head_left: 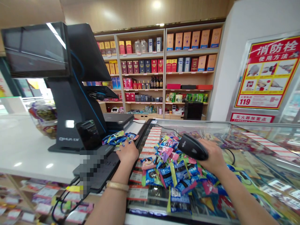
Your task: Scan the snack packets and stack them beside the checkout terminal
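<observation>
My right hand (212, 154) is wrapped round a black handheld barcode scanner (192, 147), above a heap of small snack packets (177, 173) in blue, pink and green wrappers. The heap lies on the glass-topped counter (199, 123). Palm down, my left hand (128, 152) reaches to a smaller pile of similar packets (118, 137) beside the checkout terminal. Its fingers are apart and seem to touch that pile; their tips are partly hidden. A ring shows on one finger.
At left stands a black checkout terminal (77, 93) with screens, and a phone-like device (88, 134) before its base. A clear container (45, 118) stands behind. Black cables (62, 200) hang below the counter's edge. Shelves of boxed goods (142, 65) line the back wall.
</observation>
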